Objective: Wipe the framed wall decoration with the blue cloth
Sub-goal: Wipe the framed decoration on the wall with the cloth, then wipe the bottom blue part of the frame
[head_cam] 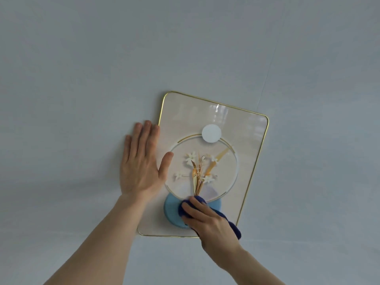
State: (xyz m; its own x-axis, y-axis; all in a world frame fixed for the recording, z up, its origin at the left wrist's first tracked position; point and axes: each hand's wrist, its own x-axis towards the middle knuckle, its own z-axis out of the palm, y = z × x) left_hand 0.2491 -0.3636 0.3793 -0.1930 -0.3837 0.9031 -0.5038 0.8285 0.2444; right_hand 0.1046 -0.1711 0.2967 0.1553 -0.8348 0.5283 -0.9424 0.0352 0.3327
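Observation:
The framed wall decoration (pixel 242 128) hangs on the wall, a cream panel with a thin gold rim, tilted in the head view. It shows a ring, white flowers, a white disc and a light blue disc. My right hand (pixel 207 221) presses a dark blue cloth (pixel 233 227) against the lower part of the panel, over the light blue disc. The cloth shows above my fingertips and trails out past my wrist to the right. My left hand (pixel 141 161) lies flat with fingers spread on the wall at the frame's left edge, thumb resting on the panel.
A plain pale grey wall (pixel 82 68) surrounds the frame on all sides. A faint seam line (pixel 265 83) runs up the wall from the frame's top right.

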